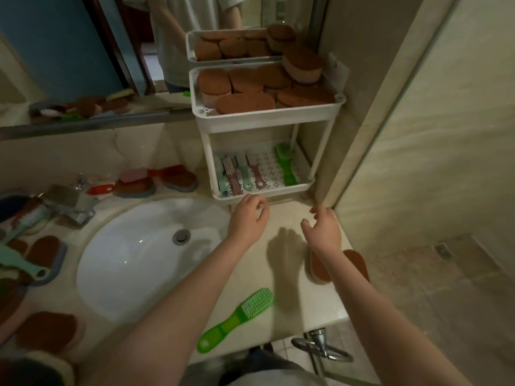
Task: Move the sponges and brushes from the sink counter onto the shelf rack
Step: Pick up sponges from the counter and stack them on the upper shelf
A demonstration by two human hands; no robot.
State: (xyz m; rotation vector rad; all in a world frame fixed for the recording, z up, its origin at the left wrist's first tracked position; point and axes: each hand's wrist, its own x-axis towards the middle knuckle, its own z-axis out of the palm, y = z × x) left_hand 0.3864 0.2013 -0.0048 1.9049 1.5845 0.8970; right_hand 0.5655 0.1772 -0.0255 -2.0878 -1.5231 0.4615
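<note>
A white two-tier shelf rack (267, 122) stands at the counter's back right corner. Its top tier holds several brown sponges (245, 103); its bottom tier holds several small brushes (252, 172) and a green brush (285, 164). My left hand (249, 215) hovers just in front of the rack's lower tier, fingers loosely curled, holding nothing. My right hand (323, 229) hangs beside it over the counter, fingers relaxed and empty. A green brush (237, 320) lies near the counter's front edge. A brown sponge (320, 267) sits under my right forearm.
The white sink basin (125, 260) fills the counter's middle, with the faucet (69, 201) behind it. More sponges and brushes (156, 179) lie behind and left of the basin. A mirror (83, 51) lines the back wall. A tiled wall (418, 135) borders the right side.
</note>
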